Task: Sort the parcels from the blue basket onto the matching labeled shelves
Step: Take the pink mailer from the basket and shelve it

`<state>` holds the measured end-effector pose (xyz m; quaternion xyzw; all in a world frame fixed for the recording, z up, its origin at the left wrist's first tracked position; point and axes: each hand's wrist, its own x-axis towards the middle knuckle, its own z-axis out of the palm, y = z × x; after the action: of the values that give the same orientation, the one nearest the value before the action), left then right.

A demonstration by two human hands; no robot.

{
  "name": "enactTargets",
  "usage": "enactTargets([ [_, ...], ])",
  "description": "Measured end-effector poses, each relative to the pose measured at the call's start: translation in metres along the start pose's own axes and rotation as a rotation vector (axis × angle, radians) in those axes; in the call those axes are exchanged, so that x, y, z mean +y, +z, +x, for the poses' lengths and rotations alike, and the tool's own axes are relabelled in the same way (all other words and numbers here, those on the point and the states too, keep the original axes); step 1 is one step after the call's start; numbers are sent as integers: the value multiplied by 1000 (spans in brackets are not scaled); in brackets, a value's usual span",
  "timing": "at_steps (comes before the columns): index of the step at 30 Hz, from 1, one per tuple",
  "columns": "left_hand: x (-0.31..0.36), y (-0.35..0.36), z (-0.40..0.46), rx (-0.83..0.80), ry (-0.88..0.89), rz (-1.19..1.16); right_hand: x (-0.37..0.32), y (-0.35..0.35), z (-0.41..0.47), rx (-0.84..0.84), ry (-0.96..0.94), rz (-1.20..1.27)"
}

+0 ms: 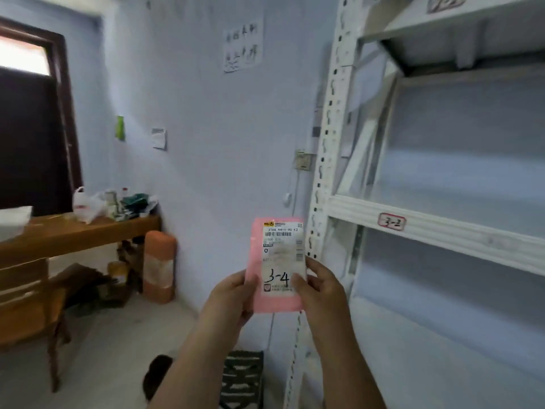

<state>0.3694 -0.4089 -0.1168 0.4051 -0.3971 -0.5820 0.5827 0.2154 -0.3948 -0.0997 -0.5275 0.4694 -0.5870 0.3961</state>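
Observation:
I hold a flat pink parcel [267,302] upright in front of me with both hands. Its white shipping label carries a handwritten "3-4" [277,278]. My left hand [233,296] grips its lower left edge, and my right hand [320,287] grips its lower right edge. To the right stands a white metal shelving unit [324,160]. One shelf beam bears a tag reading "3-2" [391,222], and a blurred tag [445,2] sits on the top beam. The blue basket is not in view.
A wooden desk [73,231] with bags and clutter stands at the left, with a wooden chair [26,308] before it. An orange roll [159,267] leans in the corner. A dark patterned thing [241,379] lies on the floor below my arms. A dark door [32,137] is far left.

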Motion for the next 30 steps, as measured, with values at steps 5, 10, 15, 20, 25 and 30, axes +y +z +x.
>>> enactTargets([
  [5, -40, 77, -57, -253, -128, 13, -11, -85, -90, 319, 55, -24],
  [10, -66, 165, -129, -490, -192, 26, -44, -165, -178, 501, 49, -131],
  [15, -66, 244, -212, -710, -232, -2, -75, -238, -259, 715, -20, -166],
  [20, -76, 319, -300, -823, -268, -22, -109, -308, -348, 822, -81, -215],
  [25, -104, 395, -406, -893, -332, -71, -140, -390, -444, 910, -84, -270],
  [30, -132, 453, -501, -923, -362, -99, -169, -463, -527, 920, -87, -323],
])
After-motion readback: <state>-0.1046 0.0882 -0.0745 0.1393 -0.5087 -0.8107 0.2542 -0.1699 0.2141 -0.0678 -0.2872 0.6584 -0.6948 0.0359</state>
